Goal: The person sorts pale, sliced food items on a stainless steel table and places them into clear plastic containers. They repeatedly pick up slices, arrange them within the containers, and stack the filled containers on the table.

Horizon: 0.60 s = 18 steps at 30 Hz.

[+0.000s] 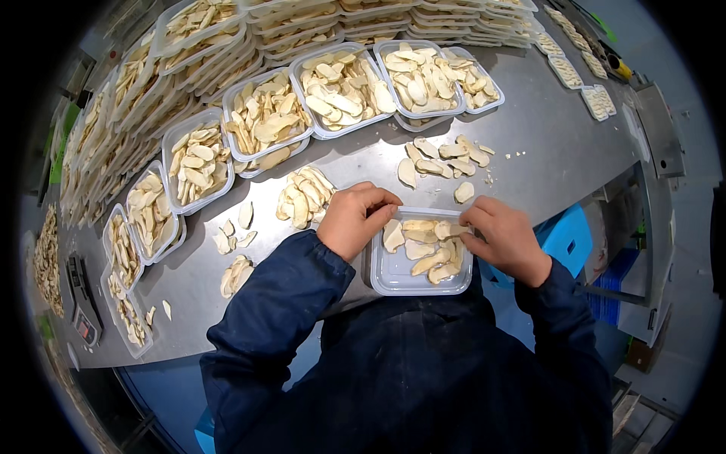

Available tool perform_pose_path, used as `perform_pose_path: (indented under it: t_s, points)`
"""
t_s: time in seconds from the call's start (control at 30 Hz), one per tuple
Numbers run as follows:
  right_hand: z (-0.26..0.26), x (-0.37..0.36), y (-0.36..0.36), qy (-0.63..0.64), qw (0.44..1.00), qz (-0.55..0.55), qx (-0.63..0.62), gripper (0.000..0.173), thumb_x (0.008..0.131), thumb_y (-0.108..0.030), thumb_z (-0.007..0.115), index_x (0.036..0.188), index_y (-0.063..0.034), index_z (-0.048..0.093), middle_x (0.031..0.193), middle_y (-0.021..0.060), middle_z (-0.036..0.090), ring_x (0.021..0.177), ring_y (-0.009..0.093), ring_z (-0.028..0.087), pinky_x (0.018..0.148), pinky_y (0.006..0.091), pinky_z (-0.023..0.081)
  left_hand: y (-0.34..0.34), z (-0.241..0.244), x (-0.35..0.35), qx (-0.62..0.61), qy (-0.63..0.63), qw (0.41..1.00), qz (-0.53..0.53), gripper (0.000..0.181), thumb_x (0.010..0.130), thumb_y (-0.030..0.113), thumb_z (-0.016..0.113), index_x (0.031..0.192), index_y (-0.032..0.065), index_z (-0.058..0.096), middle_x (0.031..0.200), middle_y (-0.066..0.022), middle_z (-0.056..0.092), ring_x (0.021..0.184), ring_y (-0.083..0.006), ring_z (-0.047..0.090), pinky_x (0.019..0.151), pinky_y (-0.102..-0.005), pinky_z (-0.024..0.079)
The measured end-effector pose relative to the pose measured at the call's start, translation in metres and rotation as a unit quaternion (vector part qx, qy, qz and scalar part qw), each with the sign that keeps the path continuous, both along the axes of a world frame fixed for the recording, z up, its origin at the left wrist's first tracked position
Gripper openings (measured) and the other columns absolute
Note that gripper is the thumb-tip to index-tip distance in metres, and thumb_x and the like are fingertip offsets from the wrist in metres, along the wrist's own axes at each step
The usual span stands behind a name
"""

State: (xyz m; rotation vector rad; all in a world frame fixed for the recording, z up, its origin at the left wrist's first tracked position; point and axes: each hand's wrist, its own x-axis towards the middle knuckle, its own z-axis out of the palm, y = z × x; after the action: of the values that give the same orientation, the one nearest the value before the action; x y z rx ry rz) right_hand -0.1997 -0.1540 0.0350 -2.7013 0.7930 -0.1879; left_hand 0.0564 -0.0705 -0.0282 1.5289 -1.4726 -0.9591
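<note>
A clear plastic tray [391, 282] lies at the table's near edge, with several pale dried slices, perhaps mushroom, along its far and right parts. My left hand [361, 217] is at its far left corner, thumb and forefinger close together; whether they pinch the rim or a slice is hard to see. At the far right corner my right hand [502, 235] has its thumb and fingers on a pale slice [448, 230] inside the tray. A single slice [464, 192] lies just beyond the tray, and a loose group of slices [429, 166] lies farther off. A heap of slices [306, 196] is beside my left hand.
Filled trays [340, 133] stand in a curved row across the steel table [544, 130], with tall stacks of filled trays [187, 74] behind. A digital scale [85, 309] sits at the far left. Smaller slice piles [236, 276] lie left. A blue plastic stool [569, 238] stands below the right edge.
</note>
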Motion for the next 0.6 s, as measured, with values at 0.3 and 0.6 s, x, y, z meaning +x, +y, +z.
perform_pose_path:
  t_s: [0.3, 0.6]
  points:
    - [-0.006, 0.001, 0.006, -0.012, 0.998, -0.018, -0.054, 0.009, 0.083, -0.012, 0.066, 0.089, -0.0072, 0.062, 0.084, 0.0077, 0.056, 0.081, 0.028, 0.061, 0.063, 0.0396, 0.050, 0.000, 0.000, 0.000, -0.003, -0.011, 1.000, 0.002, 0.015, 0.088, 0.010, 0.070, 0.100, 0.0015, 0.074, 0.078, -0.0070, 0.062, 0.067, -0.0144, 0.060, 0.064, -0.0281, 0.048]
    - [-0.015, -0.001, -0.043, 0.004, 0.998, -0.038, -0.041, 0.021, 0.084, -0.010, 0.066, 0.106, -0.0065, 0.064, 0.095, 0.0114, 0.060, 0.083, 0.034, 0.061, 0.070, 0.0403, 0.050, 0.000, -0.002, 0.000, -0.005, -0.001, 1.000, 0.001, 0.015, 0.088, 0.009, 0.069, 0.100, 0.0016, 0.074, 0.079, -0.0078, 0.062, 0.067, -0.0145, 0.060, 0.065, -0.0278, 0.049]
